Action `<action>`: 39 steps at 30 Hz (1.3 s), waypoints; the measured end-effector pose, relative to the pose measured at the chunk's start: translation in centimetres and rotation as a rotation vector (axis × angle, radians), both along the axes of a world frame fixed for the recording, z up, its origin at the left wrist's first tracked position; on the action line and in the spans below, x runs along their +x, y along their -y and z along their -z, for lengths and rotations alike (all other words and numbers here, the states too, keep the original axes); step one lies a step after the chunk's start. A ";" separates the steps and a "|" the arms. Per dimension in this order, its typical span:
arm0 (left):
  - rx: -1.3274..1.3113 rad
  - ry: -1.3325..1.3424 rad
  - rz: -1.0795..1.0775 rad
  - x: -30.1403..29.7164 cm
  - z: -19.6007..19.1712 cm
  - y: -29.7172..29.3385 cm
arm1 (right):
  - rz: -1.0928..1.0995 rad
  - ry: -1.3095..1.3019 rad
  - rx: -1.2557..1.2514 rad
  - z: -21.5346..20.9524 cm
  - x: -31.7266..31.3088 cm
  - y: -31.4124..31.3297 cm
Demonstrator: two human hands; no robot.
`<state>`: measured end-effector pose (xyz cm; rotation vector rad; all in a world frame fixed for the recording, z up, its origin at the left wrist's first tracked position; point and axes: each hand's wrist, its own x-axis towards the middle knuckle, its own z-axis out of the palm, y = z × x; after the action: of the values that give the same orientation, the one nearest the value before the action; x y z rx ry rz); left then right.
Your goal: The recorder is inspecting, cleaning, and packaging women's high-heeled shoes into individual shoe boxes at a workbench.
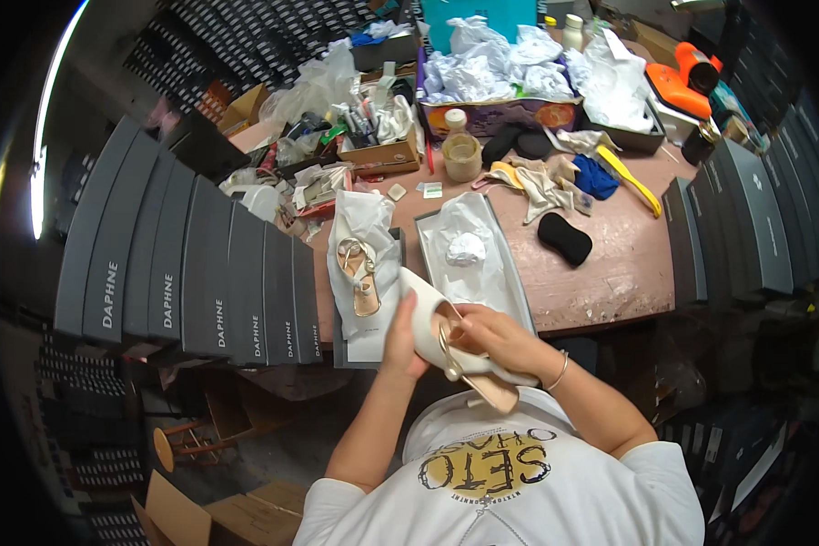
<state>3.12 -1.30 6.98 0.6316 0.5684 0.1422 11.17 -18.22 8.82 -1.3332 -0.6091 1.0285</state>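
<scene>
My left hand (403,338) is closed on the edge of a smooth white sheet (420,316), thumb up; I cannot tell whether it is cloth or paper. Against that sheet lies a beige sandal (491,391) with a gold ornament on its strap, heel end toward my body. Fingers of my right hand (499,338) are bent onto the sandal's upper part and partly hide it. A matching sandal (366,296) rests on white tissue in the open left box part (341,338). Beside it, the open grey shoebox (516,296) contains white tissue and a crumpled paper ball (465,249).
Grey shoeboxes (205,264) stand in a row at left, and more shoeboxes (746,218) at right. Behind are a glue bottle (462,150), rags (546,187), a yellow-handled tool (630,180), a black pad (564,238), and a carton of crumpled paper (500,114).
</scene>
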 end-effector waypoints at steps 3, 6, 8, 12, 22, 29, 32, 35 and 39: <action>-0.013 -0.003 0.045 2.1 -1.1 -2.5 | 0.188 0.629 0.156 -2.3 0.9 0.4; -0.106 0.147 0.146 3.4 -2.4 -3.0 | 0.164 0.513 0.383 -5.2 0.8 1.0; -0.137 0.145 0.146 4.2 -3.2 -3.1 | 0.047 0.524 0.389 -6.9 1.0 2.2; -0.160 0.122 0.194 5.3 -2.6 -5.2 | 0.093 0.664 0.364 -9.0 2.4 3.0; -0.209 0.224 0.152 6.9 -4.5 -4.4 | 0.280 0.499 0.484 -7.7 6.7 -0.2; -0.374 0.450 0.296 6.5 -3.4 -5.7 | 0.237 0.529 0.436 -8.6 6.1 -1.2; -0.266 0.398 0.198 6.3 -1.9 -7.0 | 0.250 0.623 0.419 -9.0 5.6 -2.0; -0.133 0.357 0.158 5.4 -3.1 -5.6 | 0.320 0.729 0.426 -8.7 4.6 -2.6; 0.035 0.092 -0.042 1.9 -3.6 0.2 | 0.268 0.934 0.363 -4.1 0.8 -2.0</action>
<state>5.07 -1.50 10.57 0.6441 0.4915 0.2205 12.01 -16.27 12.89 -1.4719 -1.1978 0.0088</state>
